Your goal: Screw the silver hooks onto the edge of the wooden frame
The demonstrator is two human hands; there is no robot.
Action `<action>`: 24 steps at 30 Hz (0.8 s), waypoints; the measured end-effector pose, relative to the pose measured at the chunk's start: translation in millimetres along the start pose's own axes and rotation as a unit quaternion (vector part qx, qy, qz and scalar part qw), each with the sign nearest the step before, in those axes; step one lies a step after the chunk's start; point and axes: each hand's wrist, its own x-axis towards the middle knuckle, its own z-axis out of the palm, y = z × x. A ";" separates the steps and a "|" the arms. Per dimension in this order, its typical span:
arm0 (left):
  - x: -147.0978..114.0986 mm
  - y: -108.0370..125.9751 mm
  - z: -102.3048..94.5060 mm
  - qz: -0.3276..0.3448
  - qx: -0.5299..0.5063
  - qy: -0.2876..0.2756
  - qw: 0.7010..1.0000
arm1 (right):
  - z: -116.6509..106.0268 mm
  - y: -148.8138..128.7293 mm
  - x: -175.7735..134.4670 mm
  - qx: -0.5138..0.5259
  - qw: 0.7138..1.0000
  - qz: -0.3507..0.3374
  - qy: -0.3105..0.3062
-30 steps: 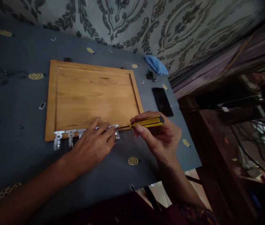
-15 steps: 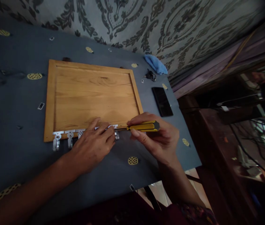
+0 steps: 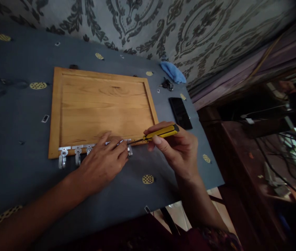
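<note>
A framed wooden board (image 3: 103, 108) lies flat on the table. Along its near edge runs a row of silver metal hooks (image 3: 63, 153) on a strip, partly covered by my left hand (image 3: 106, 162). That hand rests over the strip with its fingers stretched out, pressing on the board's edge. My right hand (image 3: 180, 150) grips a yellow and black screwdriver (image 3: 162, 132) between thumb and fingers. The screwdriver's shaft slants down to the left, its tip at the strip's right end beside my left fingertips. Whether the tip sits in a screw I cannot tell.
A black phone (image 3: 180, 113), a bunch of keys (image 3: 167, 84) and a blue cloth (image 3: 173, 72) lie right of the board on the patterned tablecloth (image 3: 127, 202). Patterned wall covering rises behind. Beyond the table's right edge are dark shelving and tangled cables (image 3: 289, 153).
The screwdriver's handle has tilted upward, and its tip has moved slightly left along the strip. My right fingers have shifted on the handle. My left hand stays in place.
</note>
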 end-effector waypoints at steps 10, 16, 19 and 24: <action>-1.6 0.2 -0.3 0.005 0.005 -0.009 1.000 | 13.9 2.2 -3.1 -0.065 0.994 -0.035 0.076; -2.1 0.0 0.1 -0.002 -0.012 -0.013 1.000 | 14.4 3.8 -6.1 -0.051 0.976 -0.109 0.180; -2.3 0.0 0.5 -0.007 -0.010 -0.011 1.000 | 13.2 4.8 -6.3 -0.083 0.980 -0.108 0.143; -1.5 -0.4 0.1 0.006 -0.001 -0.003 1.000 | 13.1 8.4 -7.7 -0.115 0.984 -0.083 0.107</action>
